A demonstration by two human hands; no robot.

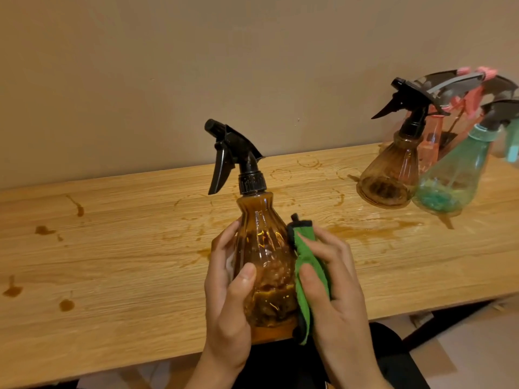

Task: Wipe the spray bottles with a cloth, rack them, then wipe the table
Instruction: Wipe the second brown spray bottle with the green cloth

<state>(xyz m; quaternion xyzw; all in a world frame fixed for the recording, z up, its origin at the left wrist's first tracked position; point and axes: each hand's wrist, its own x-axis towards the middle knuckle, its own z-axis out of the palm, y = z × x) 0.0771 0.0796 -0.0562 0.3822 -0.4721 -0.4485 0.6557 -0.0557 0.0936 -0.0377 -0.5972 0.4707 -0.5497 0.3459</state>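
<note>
An amber spray bottle point(264, 262) with a black trigger head stands upright in front of me, above the near edge of the wooden table point(112, 248). My left hand point(227, 299) grips its left side, thumb across the front. My right hand point(334, 290) holds a green cloth point(306, 265) pressed against the bottle's right side. At the back right, several spray bottles hang tilted from a rack point(449, 85): an amber one point(390, 169), a teal one point(455, 178) and a pink one point(429, 141) behind them.
Brown liquid spots point(67, 304) and ring stains point(280, 174) mark the tabletop, with a wet smear point(365, 228) right of the held bottle. A beige wall point(168, 80) runs close behind the table. Black table legs point(449, 318) and floor show at lower right.
</note>
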